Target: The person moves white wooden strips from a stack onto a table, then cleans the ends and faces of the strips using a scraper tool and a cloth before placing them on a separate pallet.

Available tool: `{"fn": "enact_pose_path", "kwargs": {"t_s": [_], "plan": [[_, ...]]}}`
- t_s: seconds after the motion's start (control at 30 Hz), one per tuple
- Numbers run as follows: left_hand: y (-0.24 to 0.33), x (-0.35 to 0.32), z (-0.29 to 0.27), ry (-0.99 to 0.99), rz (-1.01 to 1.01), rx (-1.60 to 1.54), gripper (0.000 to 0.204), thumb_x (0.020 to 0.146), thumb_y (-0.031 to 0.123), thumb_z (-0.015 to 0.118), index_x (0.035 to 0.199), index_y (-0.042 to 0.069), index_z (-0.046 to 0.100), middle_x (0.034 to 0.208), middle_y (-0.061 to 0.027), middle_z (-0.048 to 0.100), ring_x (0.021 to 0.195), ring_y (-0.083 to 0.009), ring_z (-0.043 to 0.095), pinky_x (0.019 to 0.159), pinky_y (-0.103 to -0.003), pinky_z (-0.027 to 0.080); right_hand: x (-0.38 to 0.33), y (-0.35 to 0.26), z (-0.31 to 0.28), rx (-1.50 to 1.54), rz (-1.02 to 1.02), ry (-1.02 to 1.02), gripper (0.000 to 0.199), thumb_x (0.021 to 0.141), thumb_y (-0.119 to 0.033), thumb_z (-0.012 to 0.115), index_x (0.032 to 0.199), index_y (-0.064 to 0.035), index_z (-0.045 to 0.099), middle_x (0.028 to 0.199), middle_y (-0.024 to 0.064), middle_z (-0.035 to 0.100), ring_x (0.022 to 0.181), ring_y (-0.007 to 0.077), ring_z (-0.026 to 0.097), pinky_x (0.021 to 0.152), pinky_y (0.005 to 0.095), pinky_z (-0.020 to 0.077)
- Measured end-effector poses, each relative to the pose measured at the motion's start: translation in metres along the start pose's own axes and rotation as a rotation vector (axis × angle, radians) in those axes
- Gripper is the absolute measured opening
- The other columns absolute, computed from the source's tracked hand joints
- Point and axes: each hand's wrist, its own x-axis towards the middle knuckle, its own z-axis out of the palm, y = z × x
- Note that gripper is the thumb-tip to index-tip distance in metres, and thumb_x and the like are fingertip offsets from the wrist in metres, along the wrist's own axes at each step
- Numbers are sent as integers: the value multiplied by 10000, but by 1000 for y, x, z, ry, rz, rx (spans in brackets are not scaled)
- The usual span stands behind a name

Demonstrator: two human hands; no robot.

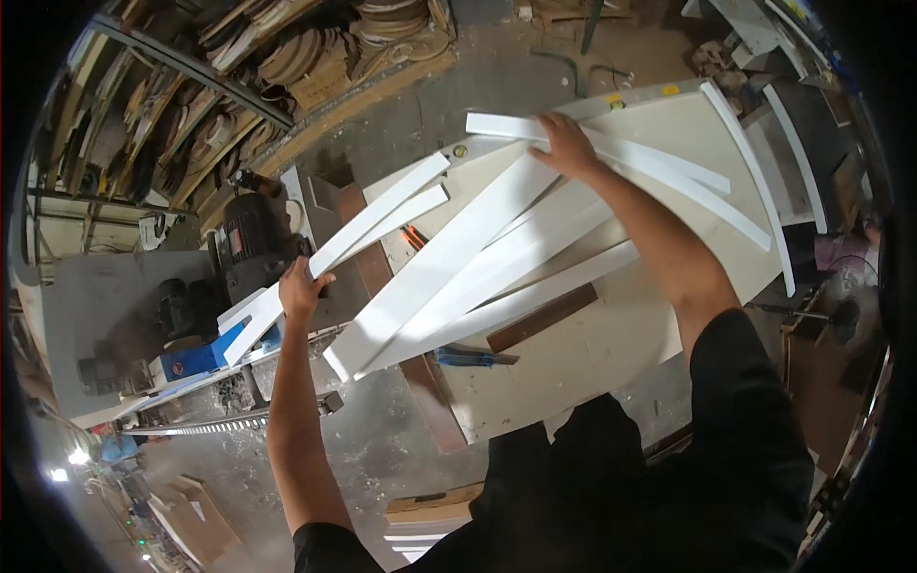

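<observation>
My left hand [301,288] is closed around two narrow white strips [382,212] that cross at a slight angle and stick out past both sides of the fist. At the far side of the worktable [516,406], my right hand [567,145] has its fingers wrapped over another pair of long white strips [499,125], which fan out to the right beneath my arm. Between both hands lie several wider white boards [449,253], overlapping at their near left ends. Close by are an orange-and-black tool [414,237], a blue-handled tool [466,357] and a brown strip [543,317].
A spirit level [642,95] lies along the table's far edge. Curved white strips [747,172] stand at its right end. To the left is a machine with a black motor [252,229] and a blue part [189,363]. Racks of curved wooden pieces [306,59] fill the far left.
</observation>
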Motion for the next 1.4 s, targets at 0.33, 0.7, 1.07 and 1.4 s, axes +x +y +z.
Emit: {"fn": "enact_pose_path", "kwargs": {"t_s": [0.33,0.7,1.07,1.4], "plan": [[-29,20,-2,-196,32,151,552,774,331,931,1103,47,592,985,-237,739,993,-495,699,836,-591,537,-1,-24,32,50,57,-196,984,784,-643,847,1503,-37,555,1499,188,531,1461,399,443,1237,568,325],[26,57,5,-199,32,-90,647,818,375,921,1292,24,657,1119,-249,741,1044,-469,701,876,-531,563,-83,-30,20,147,-197,-65,818,828,-669,793,1328,-37,646,1338,164,630,1359,377,509,1234,515,335],[252,83,96,-210,305,-61,624,824,430,899,1358,156,728,1160,-153,778,1110,-347,722,947,-450,596,-182,-37,-20,255,-207,-76,846,794,-718,774,1303,-51,665,1309,102,648,1257,318,558,1113,455,422],[281,26,102,10,379,-84,627,895,391,845,1381,43,655,1389,-180,662,1318,-417,570,1151,-533,417,-218,-28,-16,244,-238,-70,748,917,-672,678,1315,-40,678,1312,111,645,1243,316,575,1116,456,433]]}}
